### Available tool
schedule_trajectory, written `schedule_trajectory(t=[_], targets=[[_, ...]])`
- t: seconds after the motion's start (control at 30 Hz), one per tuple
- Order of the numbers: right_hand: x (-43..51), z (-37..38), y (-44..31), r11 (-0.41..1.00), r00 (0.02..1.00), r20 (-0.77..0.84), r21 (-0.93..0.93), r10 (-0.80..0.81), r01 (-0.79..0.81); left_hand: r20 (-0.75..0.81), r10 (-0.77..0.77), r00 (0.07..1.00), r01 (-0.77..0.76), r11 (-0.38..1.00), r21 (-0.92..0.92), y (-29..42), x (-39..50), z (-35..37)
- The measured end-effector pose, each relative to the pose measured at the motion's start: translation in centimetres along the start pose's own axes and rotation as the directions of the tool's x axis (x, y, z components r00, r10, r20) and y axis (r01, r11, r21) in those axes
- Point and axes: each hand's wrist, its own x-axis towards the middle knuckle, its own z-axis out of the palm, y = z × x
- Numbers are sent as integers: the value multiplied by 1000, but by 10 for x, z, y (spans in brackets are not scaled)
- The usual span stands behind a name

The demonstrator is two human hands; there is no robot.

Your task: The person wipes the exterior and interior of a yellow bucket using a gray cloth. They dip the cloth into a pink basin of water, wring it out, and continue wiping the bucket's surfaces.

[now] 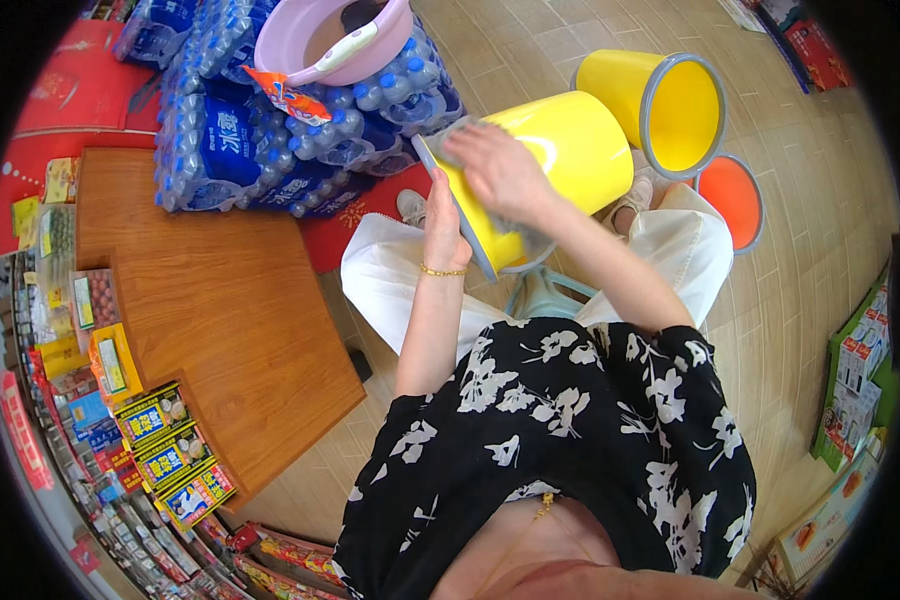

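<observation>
A yellow plastic bucket (570, 142) with a grey rim lies tilted on its side above my lap, its rim towards the left. My left hand (446, 225), with a gold bracelet at the wrist, supports it at the rim. My right hand (499, 169) presses a greyish cloth (461, 139) flat on the bucket's outer wall near that rim. Part of the cloth hangs below the right forearm. Whether the left fingers curl inside the rim is hard to tell.
Another yellow bucket (615, 90) and an orange-red one (727, 199) lie beyond my knee. Shrink-wrapped bottled water (225, 142) is stacked at upper left, bearing a pink basin (382, 45) and an orange packet (289, 97). A wooden counter (217, 292) and packed shelves stand left; boxes (859, 375) stand right.
</observation>
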Motion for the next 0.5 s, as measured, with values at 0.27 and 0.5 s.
schedule_trajectory(t=[0.27, 0.5], targets=[[-50, -20, -45, 990, 967, 217, 81, -133, 118, -94, -61, 994, 57, 997, -53, 2, 7, -19], [-44, -13, -33, 972, 970, 137, -92, -203, 216, -141, -84, 986, 70, 992, -107, 0, 4, -15]])
